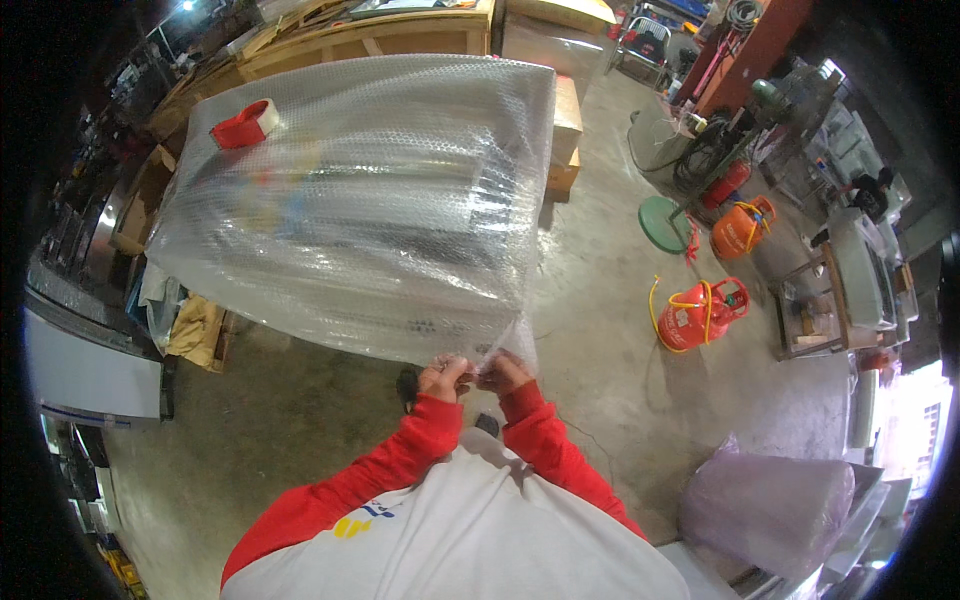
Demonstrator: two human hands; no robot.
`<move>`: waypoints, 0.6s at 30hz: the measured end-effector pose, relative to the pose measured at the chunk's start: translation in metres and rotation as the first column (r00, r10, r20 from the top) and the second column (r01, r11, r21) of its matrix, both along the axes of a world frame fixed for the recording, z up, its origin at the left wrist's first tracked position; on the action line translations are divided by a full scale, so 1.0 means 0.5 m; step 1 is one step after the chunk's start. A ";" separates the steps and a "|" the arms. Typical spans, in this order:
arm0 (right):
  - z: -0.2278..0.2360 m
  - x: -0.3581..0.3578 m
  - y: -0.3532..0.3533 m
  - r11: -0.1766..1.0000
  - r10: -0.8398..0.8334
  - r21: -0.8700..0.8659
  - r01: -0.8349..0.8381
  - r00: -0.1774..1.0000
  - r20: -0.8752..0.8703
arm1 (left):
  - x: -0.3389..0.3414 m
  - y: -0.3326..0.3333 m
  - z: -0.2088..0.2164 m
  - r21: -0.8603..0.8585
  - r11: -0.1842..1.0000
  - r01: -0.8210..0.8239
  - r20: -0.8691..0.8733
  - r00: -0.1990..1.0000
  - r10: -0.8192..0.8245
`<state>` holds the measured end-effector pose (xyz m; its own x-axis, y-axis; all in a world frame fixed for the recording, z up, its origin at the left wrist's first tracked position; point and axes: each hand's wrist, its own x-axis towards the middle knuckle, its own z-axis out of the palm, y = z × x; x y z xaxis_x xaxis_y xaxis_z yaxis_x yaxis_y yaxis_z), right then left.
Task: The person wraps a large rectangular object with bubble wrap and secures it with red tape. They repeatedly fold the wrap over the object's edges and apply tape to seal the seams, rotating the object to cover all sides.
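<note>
A large sheet of clear bubble wrap point(380, 290) covers a big, flat-topped item whose shape shows only faintly through the plastic. At its near right corner, my left hand point(446, 378) pinches the sheet's edge with curled fingers. Close beside it on the right, my right hand point(507, 372) is closed on the same edge, where the plastic gathers into a fold. The fingertips of both hands are partly hidden by the plastic. On top of the wrap, toward the far left, rests a red tape dispenser point(240, 128) with a pale roll of tape.
Right of the wrapped item stand a red gas cylinder point(690, 315), an orange one point(740, 230) and a fan's green round base point(662, 223). A roll of bubble wrap point(770, 505) lies at the near right. Wooden crating point(370, 45) is behind; brown paper point(197, 330) sits at left.
</note>
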<state>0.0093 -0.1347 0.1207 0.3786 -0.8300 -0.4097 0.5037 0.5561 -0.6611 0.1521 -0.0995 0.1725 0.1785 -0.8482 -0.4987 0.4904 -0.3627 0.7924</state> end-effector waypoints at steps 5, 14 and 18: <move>-0.089 0.050 0.012 0.908 0.195 -0.305 -0.287 0.935 -0.297 | 0.043 -0.015 0.086 -0.157 0.976 0.152 -0.128 0.977 -0.173; -0.064 -0.111 0.025 0.919 -0.285 0.092 0.383 0.806 -0.519 | 0.086 -0.127 0.185 -0.143 0.955 0.261 -0.097 0.956 -0.276; -0.057 -0.120 0.054 0.870 -0.491 -0.358 0.338 0.536 -0.687 | 0.083 -0.129 0.191 -0.117 0.960 0.254 -0.097 0.959 -0.265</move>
<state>-0.0506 -0.1076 0.0921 -0.3946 -0.8916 -0.2222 -0.0529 0.2635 -0.9632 0.1935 -0.1640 0.2681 -0.1060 -0.9057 -0.4105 0.4769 -0.4086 0.7782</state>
